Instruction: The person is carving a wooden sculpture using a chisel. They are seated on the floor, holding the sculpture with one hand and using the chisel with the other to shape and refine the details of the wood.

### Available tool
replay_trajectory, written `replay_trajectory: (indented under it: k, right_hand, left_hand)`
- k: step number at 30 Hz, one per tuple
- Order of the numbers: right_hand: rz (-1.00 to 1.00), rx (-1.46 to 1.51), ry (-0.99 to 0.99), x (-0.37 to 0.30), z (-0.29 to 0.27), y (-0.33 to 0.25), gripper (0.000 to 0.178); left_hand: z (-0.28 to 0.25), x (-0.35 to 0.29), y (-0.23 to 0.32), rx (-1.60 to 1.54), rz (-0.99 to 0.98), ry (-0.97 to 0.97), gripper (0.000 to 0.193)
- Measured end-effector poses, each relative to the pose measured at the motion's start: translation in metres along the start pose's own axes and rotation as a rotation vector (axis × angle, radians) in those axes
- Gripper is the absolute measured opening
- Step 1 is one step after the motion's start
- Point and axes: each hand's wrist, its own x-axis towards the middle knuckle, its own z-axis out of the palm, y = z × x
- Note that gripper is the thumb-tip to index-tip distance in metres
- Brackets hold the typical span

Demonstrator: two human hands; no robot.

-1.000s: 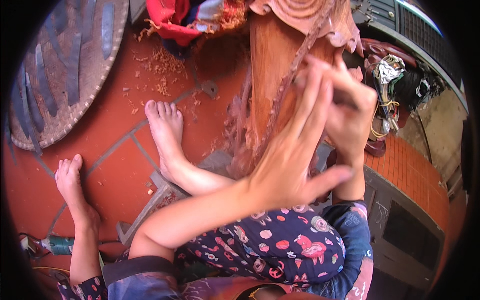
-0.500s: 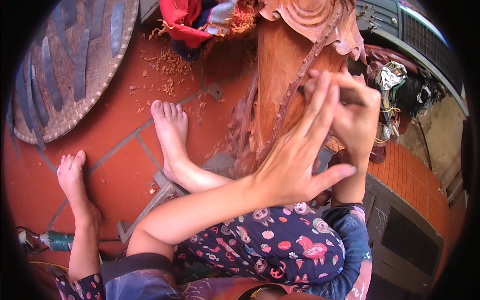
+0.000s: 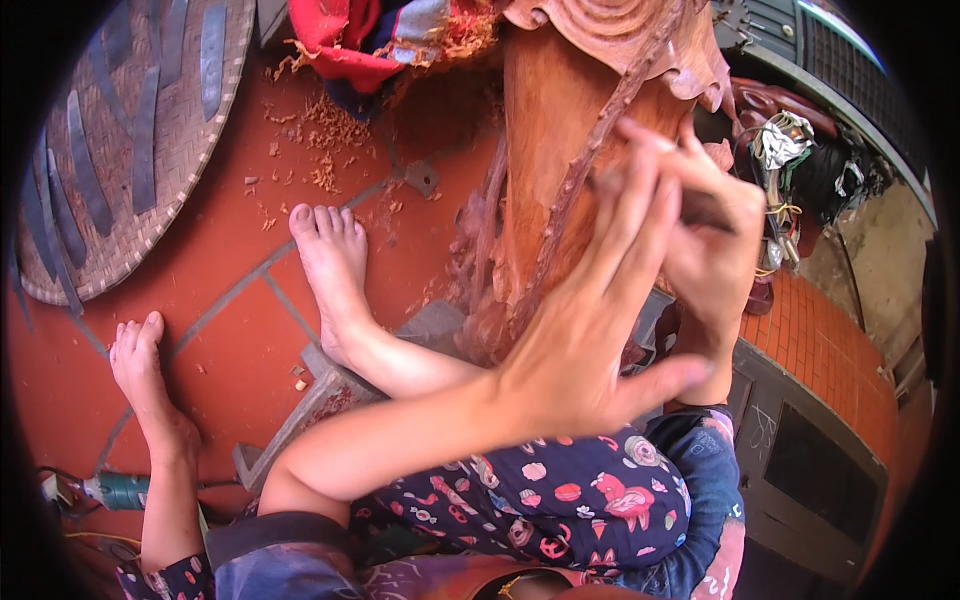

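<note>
My left hand (image 3: 585, 300) is open, its fingers stretched and its thumb spread, with nothing in it. Against its fingertips is my right hand (image 3: 715, 225), fingers apart and partly bent, somewhat blurred by motion. I see no tool in either hand, though the left fingers hide part of the right palm. Just beyond them stands a carved reddish-brown wooden piece (image 3: 545, 135), with a flowing, wavy-edged top (image 3: 620, 35) and a knobbly branch-like strip (image 3: 590, 165) running down it. Both hands are above its near right side; contact with the wood cannot be made out.
A round woven tray (image 3: 110, 235) bearing several flat dark metal strips lies at left. Wood shavings (image 3: 335, 125) litter the red tiles near a red cloth (image 3: 340, 50). A green power tool (image 3: 120, 490) lies beside my foot. Tangled cords (image 3: 785, 205) sit at right.
The view has shifted slightly, so the tray and carving appear further left. My hands stay together, the right one moving against the left fingers.
</note>
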Motion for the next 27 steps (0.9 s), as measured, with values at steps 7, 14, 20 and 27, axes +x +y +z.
replay_trajectory:
  k: [7, 14, 20, 27]
  right_hand:
    - [0.308, 0.142, 0.070, -0.001, 0.001, 0.001, 0.021]
    - [0.144, -0.017, -0.040, 0.002, -0.004, 0.003, 0.022]
    - [0.242, 0.555, 0.163, -0.010, -0.032, -0.010, 0.023]
    - [0.186, 0.402, 0.161, -0.031, -0.032, 0.006, 0.005]
  left_hand:
    - [-0.002, 0.010, -0.004, 0.034, 0.001, 0.019, 0.109]
    - [-0.003, 0.015, 0.007, 0.022, -0.061, -0.053, 0.109]
    - [-0.003, 0.011, 0.036, 0.058, 0.124, -0.176, 0.084]
    - [-0.010, -0.048, 0.033, -0.044, -0.051, -0.125, 0.075]
